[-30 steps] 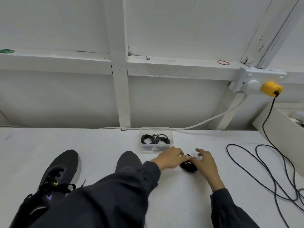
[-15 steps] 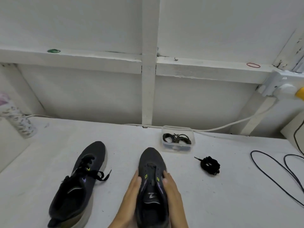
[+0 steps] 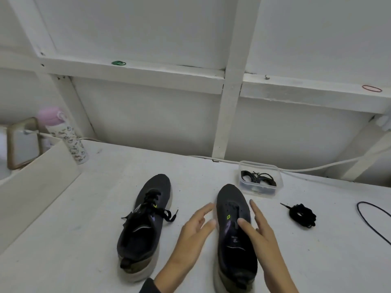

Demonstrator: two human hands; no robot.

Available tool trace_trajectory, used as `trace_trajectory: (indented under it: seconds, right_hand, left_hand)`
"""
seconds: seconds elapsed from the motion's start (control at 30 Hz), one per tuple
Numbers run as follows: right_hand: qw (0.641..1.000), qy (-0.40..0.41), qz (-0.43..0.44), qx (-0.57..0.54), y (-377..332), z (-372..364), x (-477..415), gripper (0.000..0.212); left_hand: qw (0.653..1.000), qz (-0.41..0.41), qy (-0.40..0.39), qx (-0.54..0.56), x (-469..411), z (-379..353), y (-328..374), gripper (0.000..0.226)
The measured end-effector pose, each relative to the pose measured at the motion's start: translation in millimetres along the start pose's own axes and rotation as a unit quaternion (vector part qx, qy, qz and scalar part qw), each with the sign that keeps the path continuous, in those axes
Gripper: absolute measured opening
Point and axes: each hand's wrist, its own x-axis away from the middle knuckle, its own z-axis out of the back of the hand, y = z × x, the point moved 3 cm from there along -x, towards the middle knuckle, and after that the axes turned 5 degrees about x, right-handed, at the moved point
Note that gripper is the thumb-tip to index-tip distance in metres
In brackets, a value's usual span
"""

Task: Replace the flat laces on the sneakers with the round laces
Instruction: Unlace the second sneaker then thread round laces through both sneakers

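Note:
Two dark sneakers stand on the white table. The left sneaker [image 3: 146,225] still carries a flat black lace, loosely tied. The right sneaker [image 3: 232,229] has no lace in its eyelets. My left hand [image 3: 193,233] hovers just left of that shoe with fingers spread, holding nothing. My right hand [image 3: 261,235] lies along the shoe's right side, its thumb resting on the tongue area. A bundled black lace [image 3: 303,214] lies on the table to the right. A clear plastic box [image 3: 260,181] behind the right shoe holds coiled black laces.
A patterned bottle with a pink lid [image 3: 65,136] stands at the back left beside a white board [image 3: 36,180]. A black cable [image 3: 374,223] loops at the right edge. A white cable [image 3: 317,166] runs along the back wall.
A second ago both hands were at the black lace bundle on the right. They then took the laceless sneaker by its sides. Now the left hand has come off it and the view has swung left.

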Motion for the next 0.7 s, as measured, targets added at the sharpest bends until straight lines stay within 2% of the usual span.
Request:
trace_trajectory:
  seconds: [0.07, 0.17, 0.23, 0.3, 0.37, 0.43, 0.57, 0.7]
  right_hand:
    - [0.997, 0.033, 0.073, 0.005, -26, -12, 9, 0.057]
    - [0.985, 0.036, 0.166, 0.023, -54, -48, 19, 0.045]
    - [0.982, 0.004, 0.184, 0.04, -59, -79, 18, 0.031]
    - [0.982, -0.049, 0.168, 0.069, -54, -111, 11, 0.02]
    - [0.979, -0.093, 0.129, 0.124, -42, -140, 2, 0.024]
    - [0.974, -0.107, 0.109, 0.166, -32, -161, -6, 0.026]
    - [0.965, -0.08, 0.121, 0.22, -28, -180, -13, 0.022]
    - [0.953, -0.054, 0.135, 0.267, -28, -182, -16, 0.017]
  left_hand:
    - [0.998, -0.062, 0.022, -0.002, 12, 29, 27, 0.025]
    - [0.986, -0.114, 0.119, -0.005, 18, 87, 49, 0.03]
    - [0.979, -0.117, 0.167, -0.022, 14, 128, 52, 0.036]
    - [0.976, -0.093, 0.18, -0.078, 6, 163, 43, 0.045]
    - [0.978, -0.054, 0.149, -0.137, 0, 186, 31, 0.048]
    - [0.983, -0.038, 0.092, -0.157, -4, 197, 21, 0.039]
    - [0.983, -0.031, -0.033, -0.178, -10, 200, 11, 0.023]
    - [0.977, -0.052, -0.059, -0.198, -17, 209, 13, 0.014]
